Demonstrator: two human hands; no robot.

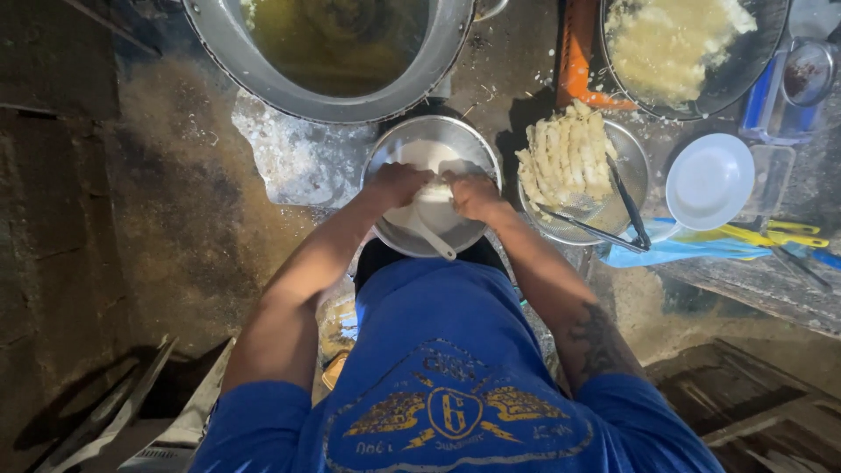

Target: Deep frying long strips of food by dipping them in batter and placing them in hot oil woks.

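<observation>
Head view: white dough (pixel 435 194) sits in the steel bowl (pixel 385 153) at centre, left hand (pixel 396 183) and right hand (pixel 474 196) pinching it together. I'd keep pieces even, like the strips (pixel 565 158) in the strainer alongside.

Person, seen from above, lower centre of frame. Blue short-sleeved T-shirt (pixel 455 368); chest print in yellow and dark blue: a central shield flanked by spread wings, curved lettering around it. Both forearms bare. Dark tattoo (pixel 596 337) on the forearm at lower right of frame. Left hand (pixel 399 182) and right hand (pixel 477 194) bare, ungloved.
</observation>
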